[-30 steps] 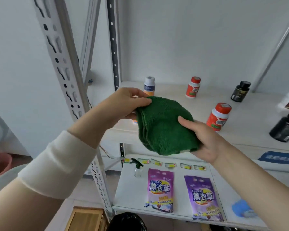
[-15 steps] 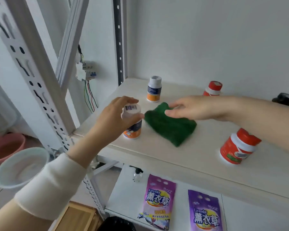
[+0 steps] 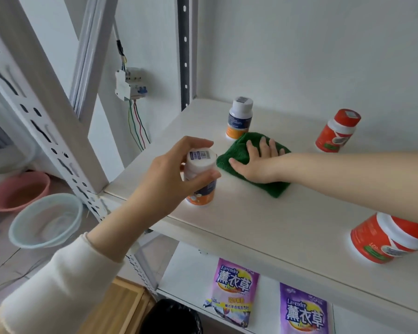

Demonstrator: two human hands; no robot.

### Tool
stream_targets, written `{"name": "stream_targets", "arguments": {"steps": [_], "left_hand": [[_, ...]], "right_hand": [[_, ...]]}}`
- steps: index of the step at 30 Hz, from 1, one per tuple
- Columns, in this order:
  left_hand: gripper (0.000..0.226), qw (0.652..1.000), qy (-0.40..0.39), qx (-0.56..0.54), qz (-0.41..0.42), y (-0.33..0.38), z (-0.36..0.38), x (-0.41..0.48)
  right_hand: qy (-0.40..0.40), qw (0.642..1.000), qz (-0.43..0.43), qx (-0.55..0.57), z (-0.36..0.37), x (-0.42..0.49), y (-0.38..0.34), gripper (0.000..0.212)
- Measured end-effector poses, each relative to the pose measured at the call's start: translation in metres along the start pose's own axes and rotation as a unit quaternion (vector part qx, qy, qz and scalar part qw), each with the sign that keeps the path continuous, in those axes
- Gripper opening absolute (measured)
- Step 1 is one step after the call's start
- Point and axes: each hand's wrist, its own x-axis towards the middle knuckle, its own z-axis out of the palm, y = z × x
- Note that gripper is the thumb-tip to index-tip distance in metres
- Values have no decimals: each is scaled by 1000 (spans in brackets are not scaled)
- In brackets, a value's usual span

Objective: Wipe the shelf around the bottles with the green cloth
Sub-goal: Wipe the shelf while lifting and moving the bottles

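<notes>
Right hand (image 3: 258,162) flat on green cloth (image 3: 237,150); left hand (image 3: 176,174) grips bottle (image 3: 200,179).

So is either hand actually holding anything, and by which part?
The left hand grips the white-capped bottle around its cap and upper body. The right hand lies flat on the green cloth, pressing, not gripping.

on the shelf (image 3: 263,220) the cloth (image 3: 241,150) lies flat near the left end, under the right hand (image 3: 258,162). just left of it stands a bottle (image 3: 200,184) at the front edge, inside the left hand (image 3: 176,179). a second bottle (image 3: 239,116) stands just behind the cloth. a third bottle (image 3: 336,131) stands farther right at the back, and a tub (image 3: 386,239) sits at the front right. two pouches (image 3: 234,290) lie on the lower shelf (image 3: 186,273).
</notes>
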Motion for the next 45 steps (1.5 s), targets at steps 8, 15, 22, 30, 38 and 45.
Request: {"name": "stream_targets", "arguments": {"steps": [8,15,22,30,38,45], "left_hand": [[47,1000,-8,-12,14,-7,2,4],[45,999,-12,-24,30,-5,-4,9],[44,997,29,62,25,14,-26,98],[56,975,-128,180,25,-1,30,190],[44,992,-12,122,-34,-4,5,232],[43,993,66,96,-22,5,-29,239]], "right_hand": [[-85,986,-140,-38,22,-53,14,67],[-4,999,-33,32,-5,14,24,71],[-35,991,-129,-9,14,-25,34,72],[2,997,-66,25,-4,26,37,69],[46,998,4,32,-49,146,22,65],[52,921,-379,-75,-13,70,9,77]]}}
